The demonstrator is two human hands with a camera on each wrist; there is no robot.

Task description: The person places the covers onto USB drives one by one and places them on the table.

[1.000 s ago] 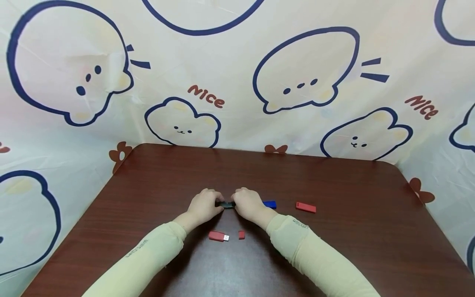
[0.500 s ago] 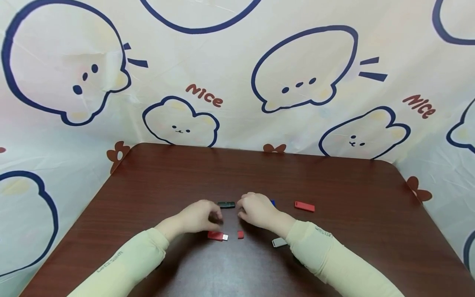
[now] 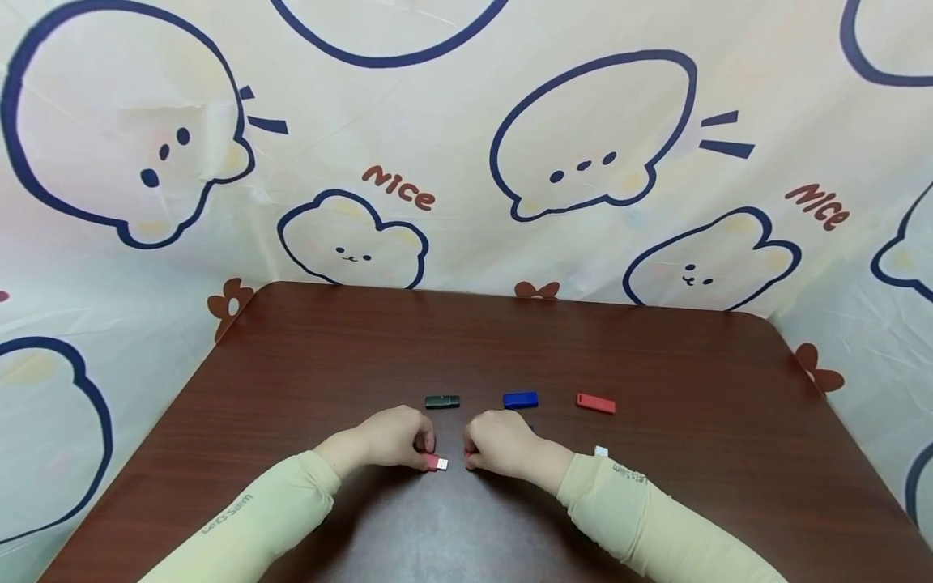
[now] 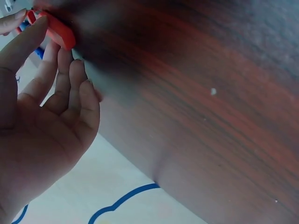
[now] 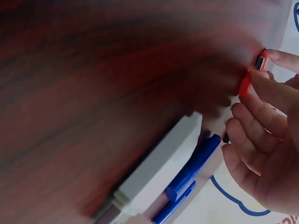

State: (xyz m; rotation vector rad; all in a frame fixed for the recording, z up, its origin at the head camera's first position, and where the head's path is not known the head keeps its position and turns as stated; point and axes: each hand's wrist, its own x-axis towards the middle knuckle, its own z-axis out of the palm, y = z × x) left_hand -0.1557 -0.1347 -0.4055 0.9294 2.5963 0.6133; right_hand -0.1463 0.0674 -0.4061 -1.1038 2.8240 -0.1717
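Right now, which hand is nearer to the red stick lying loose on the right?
Right. Your right hand, pinching a red cap, is left of the loose red stick and closer to you. Your left hand, gripping the red USB stick, is farther left.

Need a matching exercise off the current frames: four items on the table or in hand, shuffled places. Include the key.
Things:
1. black USB drive
2. uncapped red USB drive
3. small red cap
4. unheld red stick

Places (head view):
a. right end of the far row
b. held in the right hand
c. left end of the far row
d. held in the left hand, metal plug showing

Pairs: 1-c, 2-d, 3-b, 4-a
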